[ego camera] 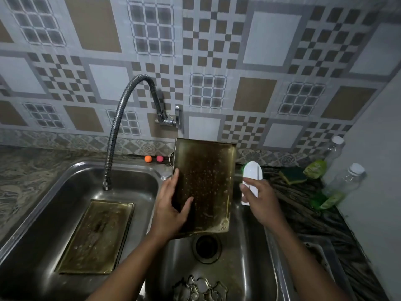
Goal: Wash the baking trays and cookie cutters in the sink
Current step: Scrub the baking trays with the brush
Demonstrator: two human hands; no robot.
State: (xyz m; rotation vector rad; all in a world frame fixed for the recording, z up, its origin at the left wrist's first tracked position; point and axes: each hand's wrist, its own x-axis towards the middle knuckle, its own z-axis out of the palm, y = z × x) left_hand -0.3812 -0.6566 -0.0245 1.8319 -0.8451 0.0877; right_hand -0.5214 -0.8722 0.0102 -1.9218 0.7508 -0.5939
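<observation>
Over the drain (206, 248), in the right basin of the steel sink (54, 192):

1. Upright tray (208, 183): 1 dark baking tray, stood on end and tilted. Its inner face is towards the camera and speckled with droplets, with suds in the lower right corner. Its bottom edge hangs just above the drain.
2. Left hand (171, 209): grips the upright tray by its left edge. The thumb lies across the inner face and a finger runs up the edge.
3. Right hand (260, 198): up and right of the drain, fingers curled round a white brush (252, 172). Green bristles show at the brush's far end, just beside the tray's right edge. Contact with the tray cannot be told.
4. Cookie cutters (199, 287): a heap of metal shapes on the basin floor, nearer the camera than the drain. The count cannot be told.
5. Flat tray (95, 237): 1 baking tray lying wet on the floor of the other basin, left of the drain.
6. Faucet hose (118, 118): a flexible metal hose arching from the wall, with its nozzle above the left basin, far left of the drain.
7. Orange ball (148, 158) and pink ball (160, 158): 2 items side by side on the ledge behind the sink, beyond the drain.
8. Green sponge (293, 175), green pouch (315, 168) and 2 clear bottles (347, 181) with white caps: on the dark counter (303, 209), right of the drain.
</observation>
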